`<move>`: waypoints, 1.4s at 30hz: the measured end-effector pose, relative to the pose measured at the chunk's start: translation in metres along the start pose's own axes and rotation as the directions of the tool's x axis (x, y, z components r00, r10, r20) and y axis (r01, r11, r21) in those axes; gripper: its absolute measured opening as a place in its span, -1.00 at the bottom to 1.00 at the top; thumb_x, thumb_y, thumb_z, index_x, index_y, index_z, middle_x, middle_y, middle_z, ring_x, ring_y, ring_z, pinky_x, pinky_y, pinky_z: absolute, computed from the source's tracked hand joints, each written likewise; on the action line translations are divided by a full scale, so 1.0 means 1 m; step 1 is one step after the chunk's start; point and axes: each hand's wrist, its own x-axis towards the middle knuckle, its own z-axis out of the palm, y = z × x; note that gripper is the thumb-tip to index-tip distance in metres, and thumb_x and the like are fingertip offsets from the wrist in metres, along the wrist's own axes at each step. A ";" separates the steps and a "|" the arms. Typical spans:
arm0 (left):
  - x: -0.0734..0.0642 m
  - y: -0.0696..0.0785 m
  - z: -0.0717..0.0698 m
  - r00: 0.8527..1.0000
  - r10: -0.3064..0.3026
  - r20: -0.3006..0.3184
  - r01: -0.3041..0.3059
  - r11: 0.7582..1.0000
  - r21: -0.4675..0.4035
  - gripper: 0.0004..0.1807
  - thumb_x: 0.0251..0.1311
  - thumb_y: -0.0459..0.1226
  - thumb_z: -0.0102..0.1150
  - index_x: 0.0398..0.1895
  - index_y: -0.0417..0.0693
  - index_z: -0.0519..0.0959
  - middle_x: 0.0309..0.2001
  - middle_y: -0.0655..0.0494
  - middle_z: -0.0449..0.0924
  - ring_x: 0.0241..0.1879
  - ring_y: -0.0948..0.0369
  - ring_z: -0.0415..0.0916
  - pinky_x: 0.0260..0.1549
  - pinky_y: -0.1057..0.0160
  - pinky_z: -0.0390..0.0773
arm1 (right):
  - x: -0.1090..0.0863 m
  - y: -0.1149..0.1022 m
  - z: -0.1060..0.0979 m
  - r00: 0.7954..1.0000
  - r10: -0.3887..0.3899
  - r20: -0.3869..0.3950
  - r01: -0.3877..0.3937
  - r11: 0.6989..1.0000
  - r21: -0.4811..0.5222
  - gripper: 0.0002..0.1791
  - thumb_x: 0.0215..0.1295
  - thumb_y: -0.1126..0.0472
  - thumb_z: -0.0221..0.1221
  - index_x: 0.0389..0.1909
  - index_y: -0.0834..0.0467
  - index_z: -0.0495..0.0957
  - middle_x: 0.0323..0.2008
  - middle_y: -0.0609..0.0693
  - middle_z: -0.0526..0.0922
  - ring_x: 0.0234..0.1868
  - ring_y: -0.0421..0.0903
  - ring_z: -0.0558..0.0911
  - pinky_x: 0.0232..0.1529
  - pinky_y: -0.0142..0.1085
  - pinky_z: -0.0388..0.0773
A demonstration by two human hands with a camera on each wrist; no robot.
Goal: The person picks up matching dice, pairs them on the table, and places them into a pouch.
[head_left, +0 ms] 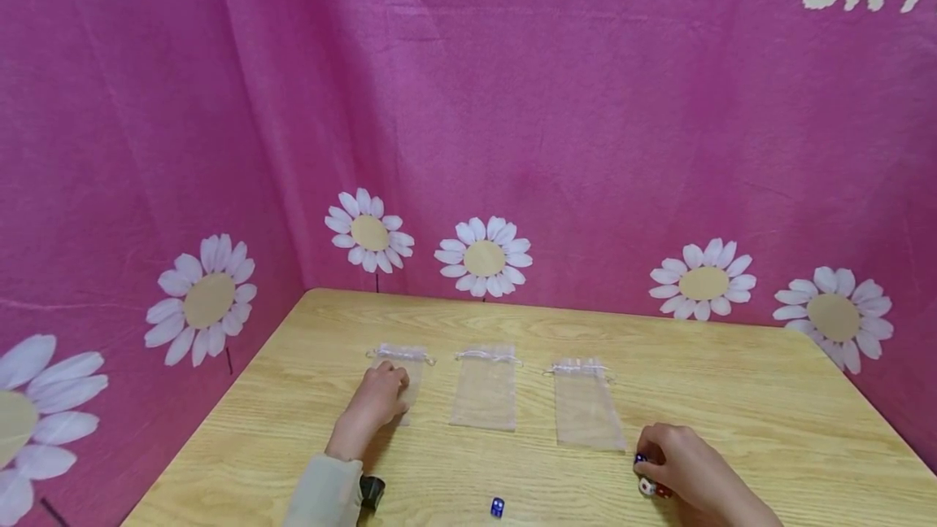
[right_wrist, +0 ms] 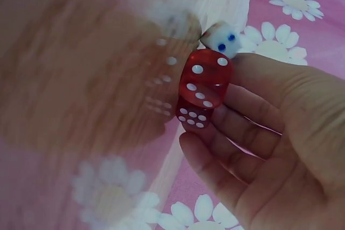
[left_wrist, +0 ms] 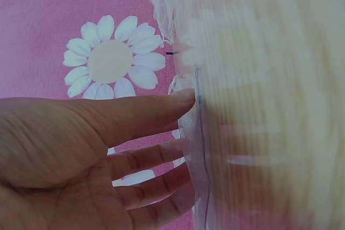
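My left hand [head_left: 381, 397] is over the leftmost sheer drawstring bag [head_left: 412, 372], covering part of it. In the left wrist view the thumb and spread fingers touch the edge of the bag [left_wrist: 204, 176]. At the right, my right hand [head_left: 684, 462] pinches a blue die [head_left: 640, 458] between thumb and fingertips. A white die [head_left: 647, 486] and red dice [right_wrist: 206, 82] with white spots sit close under that hand, against the table. The blue die is hidden in the right wrist view.
Two more sheer bags, a middle one [head_left: 484, 393] and a right one [head_left: 588, 409], lie flat on the wooden table [head_left: 351, 315]. Another blue die [head_left: 497, 507] lies near the front. A pink curtain [head_left: 556, 120] with daisies stands behind and at the left.
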 end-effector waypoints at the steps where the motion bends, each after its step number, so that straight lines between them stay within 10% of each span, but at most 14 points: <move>1: 0.000 0.000 0.000 1.000 -0.001 0.001 0.001 1.000 0.000 -0.74 -0.01 -0.35 0.44 -0.26 -0.24 0.59 -0.25 -0.08 0.54 -0.22 0.02 0.48 -0.10 0.06 0.50 | 0.000 0.000 0.000 1.000 -0.001 0.002 0.001 1.000 -0.001 -0.86 0.07 0.21 0.39 -0.50 0.01 0.58 -0.55 -0.24 0.53 -0.53 -0.45 0.35 -0.47 -0.46 0.38; 23: 0.002 0.004 -0.003 0.999 -0.034 0.034 0.034 0.999 0.012 -0.73 0.03 -0.33 0.42 -0.22 -0.23 0.59 -0.20 -0.10 0.54 -0.18 0.00 0.47 -0.07 0.05 0.51 | -0.007 -0.001 -0.011 0.969 0.242 -0.044 -0.231 0.957 0.178 -0.85 0.12 0.09 0.37 -0.30 0.02 0.67 -0.32 -0.17 0.68 -0.31 -0.28 0.55 -0.21 -0.38 0.57; 42: -0.002 0.003 -0.001 1.000 0.002 0.003 -0.002 1.000 0.008 -0.72 -0.03 -0.35 0.46 -0.27 -0.22 0.58 -0.28 -0.07 0.50 -0.27 0.02 0.44 -0.16 0.08 0.51 | -0.027 -0.002 -0.010 0.907 0.408 -0.103 -0.294 0.791 0.536 -0.71 0.26 0.09 0.30 -0.12 0.21 0.65 -0.17 -0.02 0.71 -0.23 -0.38 0.58 -0.14 -0.52 0.55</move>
